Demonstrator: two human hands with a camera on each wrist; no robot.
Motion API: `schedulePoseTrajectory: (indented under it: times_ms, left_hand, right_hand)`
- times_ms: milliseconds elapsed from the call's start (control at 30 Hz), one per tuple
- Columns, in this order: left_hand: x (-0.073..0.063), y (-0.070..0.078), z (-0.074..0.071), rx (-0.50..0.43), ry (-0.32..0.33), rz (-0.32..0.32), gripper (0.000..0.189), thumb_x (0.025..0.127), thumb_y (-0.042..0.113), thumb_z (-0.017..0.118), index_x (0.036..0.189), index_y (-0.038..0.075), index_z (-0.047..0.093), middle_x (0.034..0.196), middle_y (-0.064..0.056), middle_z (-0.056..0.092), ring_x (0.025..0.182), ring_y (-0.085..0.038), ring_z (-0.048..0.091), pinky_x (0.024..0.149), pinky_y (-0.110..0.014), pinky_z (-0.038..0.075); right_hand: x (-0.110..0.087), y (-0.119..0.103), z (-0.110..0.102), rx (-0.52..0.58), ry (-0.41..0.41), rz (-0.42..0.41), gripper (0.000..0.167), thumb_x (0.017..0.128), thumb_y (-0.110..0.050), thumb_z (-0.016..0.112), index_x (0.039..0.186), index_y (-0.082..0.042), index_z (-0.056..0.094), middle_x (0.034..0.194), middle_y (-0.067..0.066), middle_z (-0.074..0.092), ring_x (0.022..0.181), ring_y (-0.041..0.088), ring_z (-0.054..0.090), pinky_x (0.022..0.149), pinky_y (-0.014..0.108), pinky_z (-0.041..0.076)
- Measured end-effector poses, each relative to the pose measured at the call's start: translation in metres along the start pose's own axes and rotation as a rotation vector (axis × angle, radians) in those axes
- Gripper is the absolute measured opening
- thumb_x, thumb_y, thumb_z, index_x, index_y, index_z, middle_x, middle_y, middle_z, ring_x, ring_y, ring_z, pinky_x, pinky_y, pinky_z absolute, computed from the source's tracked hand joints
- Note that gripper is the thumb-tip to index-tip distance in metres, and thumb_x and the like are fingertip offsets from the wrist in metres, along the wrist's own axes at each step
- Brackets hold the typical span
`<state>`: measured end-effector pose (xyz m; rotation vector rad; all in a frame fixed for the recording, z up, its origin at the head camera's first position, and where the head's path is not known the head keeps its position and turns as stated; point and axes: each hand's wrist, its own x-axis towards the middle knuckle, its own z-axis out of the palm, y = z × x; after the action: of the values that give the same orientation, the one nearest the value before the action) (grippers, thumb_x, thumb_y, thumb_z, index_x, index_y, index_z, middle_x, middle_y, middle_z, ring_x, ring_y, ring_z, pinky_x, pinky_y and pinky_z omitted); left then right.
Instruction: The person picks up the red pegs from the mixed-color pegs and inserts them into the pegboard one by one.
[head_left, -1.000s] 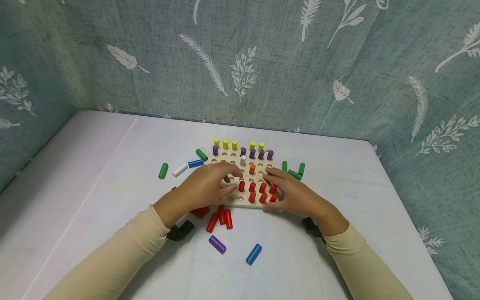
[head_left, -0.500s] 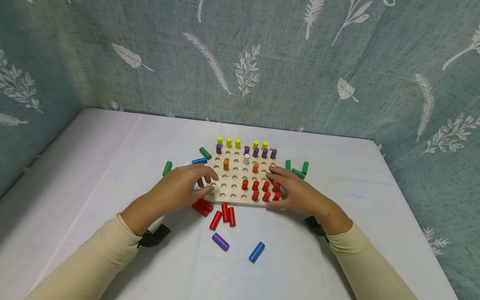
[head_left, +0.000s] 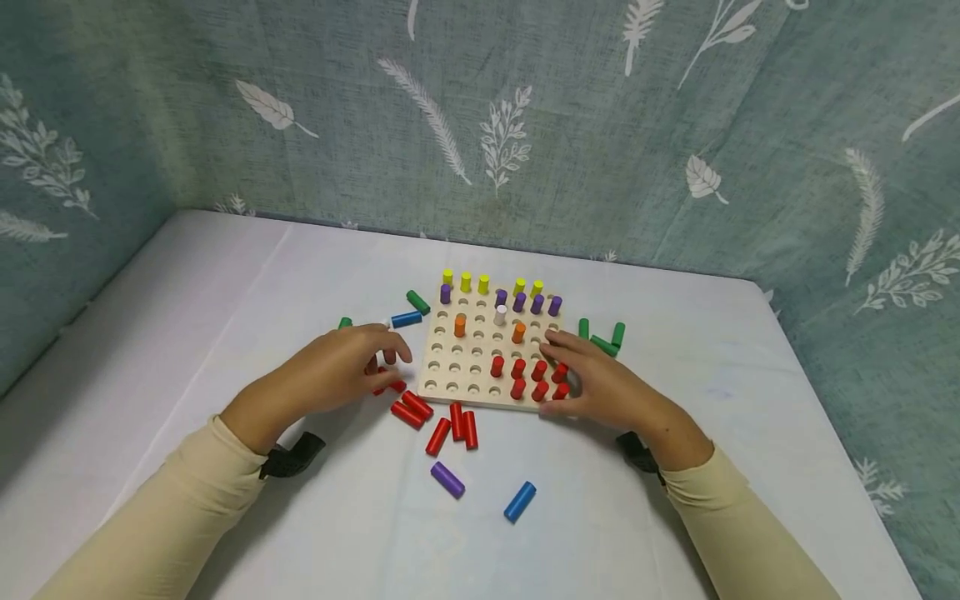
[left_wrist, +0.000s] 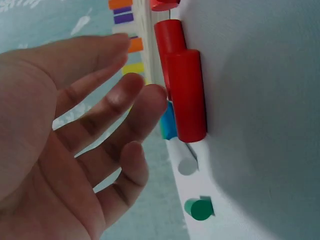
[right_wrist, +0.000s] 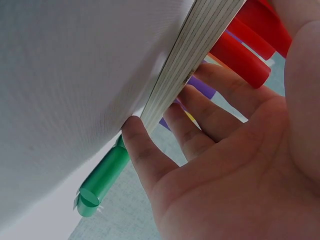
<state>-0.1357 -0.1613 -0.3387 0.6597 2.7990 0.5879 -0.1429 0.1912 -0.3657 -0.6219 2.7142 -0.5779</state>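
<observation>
Hovering beside the pegboard (head_left: 442, 375), the left hand (head_left: 341, 367) is holding nothing, its grip standing apart over two partly hidden red pegs (head_left: 397, 386). The right hand (head_left: 596, 382) is touching the board's right edge, thumb and fingers apart. Seven red pegs are standing upright in the board, along with five purple pegs (head_left: 519, 302), five yellow pegs (head_left: 483, 284), two orange pegs (head_left: 460, 326) and one white peg (head_left: 501, 315). Five more red pegs are lying in front on the worktop (head_left: 600, 533): two slanting from back left to near right, one slanting oppositely, two running nearly front to back. Two blue pegs (head_left: 520, 502), one purple peg (head_left: 447, 480) and five green pegs (head_left: 417, 302) are also lying loose.
</observation>
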Motion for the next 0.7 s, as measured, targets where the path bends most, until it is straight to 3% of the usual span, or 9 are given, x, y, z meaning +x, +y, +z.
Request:
schedulePoseTrajectory:
  times_ms: [200,700]
  left_hand:
    - [0.0020,-0.0004,0.0025,0.013,-0.041,0.006,0.025,0.084,0.019,0.081,0.107,0.020,0.073,0.098,0.002,0.063,0.069,-0.010,0.052,0.060,-0.025,0.045]
    - [0.0026,-0.0036,0.0096,0.026,-0.046,0.032,0.025,0.081,0.009,0.083,0.102,0.019,0.076,0.101,0.001,0.066,0.079,-0.012,0.057,0.065,-0.022,0.051]
  right_hand:
    - [-0.0001,0.0029,-0.0008,-0.005,-0.002,0.001,0.093,0.077,-0.047,0.084,0.153,-0.015,0.042,0.165,0.006,0.027,0.153,0.032,0.023,0.117,0.055,0.033]
    - [0.0002,0.0006,-0.0015,0.008,0.004,-0.015,0.092,0.077,-0.046,0.084,0.152,-0.013,0.042,0.165,0.008,0.027,0.152,0.033,0.024,0.117,0.055,0.033]
